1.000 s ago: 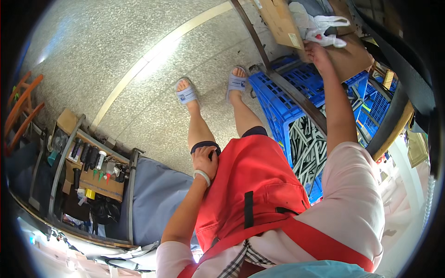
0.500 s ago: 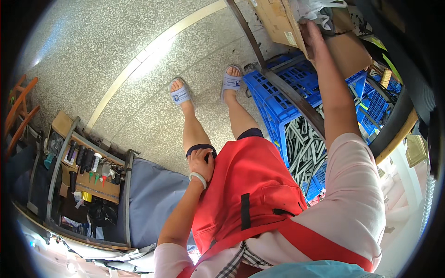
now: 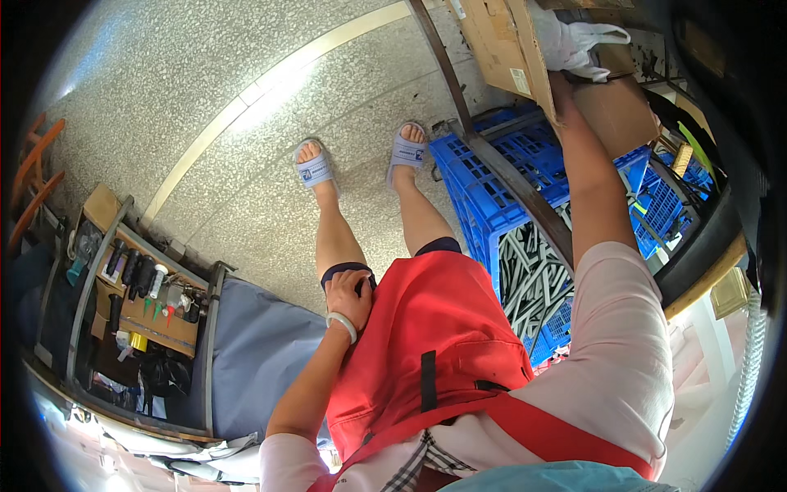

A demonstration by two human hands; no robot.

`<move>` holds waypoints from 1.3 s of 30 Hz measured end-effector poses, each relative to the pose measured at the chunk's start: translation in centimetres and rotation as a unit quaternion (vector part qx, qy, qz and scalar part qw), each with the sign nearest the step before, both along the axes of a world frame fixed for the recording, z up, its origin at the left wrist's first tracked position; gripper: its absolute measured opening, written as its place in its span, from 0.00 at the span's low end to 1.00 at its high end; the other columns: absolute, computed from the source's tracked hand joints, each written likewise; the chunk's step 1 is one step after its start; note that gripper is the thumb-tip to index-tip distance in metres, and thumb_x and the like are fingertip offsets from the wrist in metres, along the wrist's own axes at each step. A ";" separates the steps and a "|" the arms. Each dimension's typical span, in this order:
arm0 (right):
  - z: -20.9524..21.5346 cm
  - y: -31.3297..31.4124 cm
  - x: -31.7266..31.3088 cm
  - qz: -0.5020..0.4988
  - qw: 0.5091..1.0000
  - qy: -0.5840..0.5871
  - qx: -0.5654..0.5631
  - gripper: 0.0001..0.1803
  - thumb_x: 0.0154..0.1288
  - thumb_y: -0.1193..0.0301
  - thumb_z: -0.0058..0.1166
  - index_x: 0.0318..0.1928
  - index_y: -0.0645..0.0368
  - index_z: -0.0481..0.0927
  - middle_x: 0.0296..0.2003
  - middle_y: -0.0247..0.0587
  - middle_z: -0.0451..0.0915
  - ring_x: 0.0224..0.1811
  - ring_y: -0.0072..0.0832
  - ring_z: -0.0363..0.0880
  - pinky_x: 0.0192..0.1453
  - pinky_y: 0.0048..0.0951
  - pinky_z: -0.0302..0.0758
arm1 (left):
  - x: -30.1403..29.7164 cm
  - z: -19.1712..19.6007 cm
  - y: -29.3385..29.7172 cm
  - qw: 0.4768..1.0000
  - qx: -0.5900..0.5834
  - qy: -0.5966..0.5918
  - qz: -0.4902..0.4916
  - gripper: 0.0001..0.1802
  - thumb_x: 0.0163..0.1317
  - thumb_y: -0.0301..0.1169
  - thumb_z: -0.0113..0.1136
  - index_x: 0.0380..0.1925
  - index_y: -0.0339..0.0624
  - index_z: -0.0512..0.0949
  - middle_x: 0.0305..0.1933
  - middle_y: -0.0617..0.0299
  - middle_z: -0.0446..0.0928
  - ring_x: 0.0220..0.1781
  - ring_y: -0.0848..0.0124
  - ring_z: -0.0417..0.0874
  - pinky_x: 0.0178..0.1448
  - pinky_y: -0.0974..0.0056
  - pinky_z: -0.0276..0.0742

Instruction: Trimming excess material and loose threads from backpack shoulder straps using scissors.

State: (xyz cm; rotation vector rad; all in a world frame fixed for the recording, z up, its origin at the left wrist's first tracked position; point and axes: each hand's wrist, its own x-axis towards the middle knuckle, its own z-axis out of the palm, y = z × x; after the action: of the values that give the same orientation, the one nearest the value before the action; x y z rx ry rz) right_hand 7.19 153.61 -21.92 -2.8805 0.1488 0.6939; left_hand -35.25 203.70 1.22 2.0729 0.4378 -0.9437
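My right arm reaches into an open cardboard box [image 3: 502, 51] at the upper right. Only the back part of my right hand [image 3: 561, 88] shows; its fingers are hidden behind the box flap and under a white plastic bag [image 3: 566, 45]. My left hand [image 3: 351, 300], with a pale band on the wrist, rests on my left knee beside the red apron [image 3: 443, 320]. Its fingers lie loosely over the dark shorts hem and hold nothing.
Below the box, blue plastic crates [image 3: 484, 193] hold many grey strip-like pieces [image 3: 533, 279]. A dark metal bar [image 3: 508, 176] crosses in front of them. At left, a metal-framed rack [image 3: 78, 328] carries black-handled tools [image 3: 141, 275] and a yellow item [image 3: 138, 341]. Grey cloth [image 3: 262, 336] hangs beside it.
My right hand has gone deeper into the box, and the white bag now covers more of it. The view has shifted slightly; my left hand stays on the knee.
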 end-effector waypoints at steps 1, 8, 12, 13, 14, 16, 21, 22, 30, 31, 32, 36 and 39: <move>-0.5 -0.4 0.2 -0.039 0.999 -0.003 0.035 0.22 0.60 0.55 0.52 0.48 0.57 0.79 0.45 0.55 0.81 0.47 0.47 0.80 0.49 0.40 0.75 | -0.1 -0.1 0.1 1.000 -0.003 -0.003 0.000 0.08 0.58 0.32 0.56 0.35 0.47 0.82 0.40 0.61 0.81 0.46 0.62 0.76 0.52 0.58 0.66; -2.1 -1.8 0.1 0.057 0.993 -0.099 0.041 0.19 0.60 0.56 0.51 0.41 0.57 0.83 0.40 0.53 0.83 0.43 0.46 0.83 0.45 0.41 0.77 | -0.4 0.1 0.0 1.000 0.002 0.011 -0.001 0.09 0.58 0.32 0.56 0.36 0.47 0.82 0.41 0.61 0.81 0.47 0.61 0.76 0.53 0.58 0.66; -0.8 -1.9 0.1 0.130 0.989 -0.062 -0.037 0.16 0.60 0.59 0.51 0.38 0.56 0.84 0.39 0.49 0.84 0.42 0.45 0.83 0.43 0.40 0.77 | -0.1 0.3 -0.1 1.000 0.003 0.005 0.003 0.09 0.58 0.32 0.56 0.36 0.46 0.82 0.40 0.61 0.80 0.47 0.61 0.76 0.53 0.58 0.65; -0.9 -1.7 -0.7 0.133 0.989 -0.050 -0.045 0.16 0.60 0.59 0.51 0.38 0.56 0.84 0.39 0.49 0.84 0.42 0.45 0.83 0.43 0.40 0.77 | 0.0 0.4 0.0 1.000 0.006 0.011 -0.001 0.09 0.58 0.32 0.56 0.36 0.46 0.82 0.40 0.61 0.80 0.47 0.61 0.76 0.53 0.58 0.65; 1.0 -3.1 0.3 0.145 0.986 -0.048 -0.064 0.16 0.60 0.59 0.51 0.38 0.56 0.84 0.39 0.49 0.84 0.42 0.45 0.83 0.43 0.40 0.77 | 0.1 0.3 -0.1 1.000 -0.001 0.003 0.004 0.09 0.58 0.32 0.56 0.36 0.46 0.82 0.40 0.61 0.80 0.47 0.61 0.76 0.53 0.58 0.65; 3.4 -4.2 1.9 0.167 0.980 -0.040 -0.100 0.16 0.60 0.59 0.51 0.38 0.56 0.85 0.39 0.49 0.84 0.42 0.45 0.83 0.43 0.41 0.77 | 0.3 0.0 -0.3 1.000 -0.006 -0.010 -0.007 0.09 0.58 0.32 0.56 0.36 0.45 0.81 0.40 0.60 0.80 0.47 0.60 0.76 0.52 0.57 0.66; 3.0 5.3 -1.9 0.239 0.958 0.004 -0.160 0.16 0.60 0.59 0.51 0.37 0.56 0.85 0.39 0.49 0.84 0.41 0.44 0.84 0.42 0.41 0.77 | 2.2 0.2 1.7 0.999 -0.039 0.012 0.004 0.08 0.58 0.30 0.56 0.36 0.44 0.80 0.38 0.59 0.79 0.45 0.59 0.77 0.50 0.57 0.67; 3.5 5.7 -1.7 0.251 0.951 0.009 -0.179 0.16 0.60 0.59 0.51 0.37 0.56 0.85 0.39 0.49 0.84 0.41 0.44 0.84 0.42 0.41 0.77 | 2.9 0.1 1.9 0.998 -0.055 0.010 0.011 0.07 0.58 0.29 0.57 0.36 0.43 0.80 0.38 0.59 0.79 0.44 0.59 0.77 0.49 0.57 0.67; 4.7 1.8 0.1 0.314 0.899 0.102 -0.286 0.16 0.60 0.59 0.50 0.37 0.56 0.85 0.38 0.48 0.84 0.41 0.44 0.84 0.42 0.41 0.77 | 3.5 -0.3 1.2 0.992 -0.091 -0.018 0.087 0.08 0.57 0.26 0.58 0.37 0.41 0.80 0.36 0.59 0.80 0.41 0.61 0.79 0.47 0.60 0.69; 4.8 2.4 -0.3 0.320 0.894 0.109 -0.294 0.16 0.60 0.60 0.50 0.37 0.56 0.85 0.38 0.48 0.84 0.41 0.44 0.84 0.42 0.41 0.77 | 3.3 -0.3 1.2 0.992 -0.089 -0.008 0.086 0.08 0.57 0.26 0.57 0.37 0.41 0.80 0.36 0.59 0.80 0.41 0.61 0.79 0.48 0.60 0.69; 5.2 3.6 -0.8 0.325 0.889 0.115 -0.301 0.16 0.60 0.60 0.50 0.37 0.56 0.85 0.38 0.48 0.84 0.41 0.43 0.84 0.42 0.42 0.77 | 3.2 -0.3 1.3 0.993 -0.087 0.001 0.084 0.08 0.58 0.26 0.57 0.37 0.41 0.80 0.36 0.58 0.79 0.41 0.61 0.79 0.49 0.60 0.70; 6.8 3.3 2.4 0.336 0.867 0.139 -0.341 0.16 0.60 0.60 0.50 0.36 0.56 0.85 0.38 0.48 0.84 0.41 0.43 0.84 0.42 0.42 0.77 | 3.8 -0.9 1.1 0.991 -0.090 0.008 0.099 0.08 0.58 0.26 0.57 0.37 0.40 0.80 0.36 0.57 0.79 0.41 0.60 0.79 0.50 0.60 0.70; 7.7 3.0 4.0 0.339 0.846 0.168 -0.375 0.16 0.60 0.60 0.50 0.36 0.56 0.85 0.38 0.48 0.84 0.41 0.43 0.84 0.42 0.42 0.77 | 3.3 -0.9 1.2 0.991 -0.084 -0.006 0.100 0.07 0.58 0.26 0.56 0.37 0.40 0.80 0.35 0.56 0.79 0.39 0.59 0.79 0.49 0.59 0.71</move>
State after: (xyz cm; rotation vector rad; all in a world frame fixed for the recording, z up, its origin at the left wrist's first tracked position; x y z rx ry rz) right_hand 11.19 156.59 -14.25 -3.5019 -0.7760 1.5642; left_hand -31.94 204.89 0.35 1.8429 0.5306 -0.8196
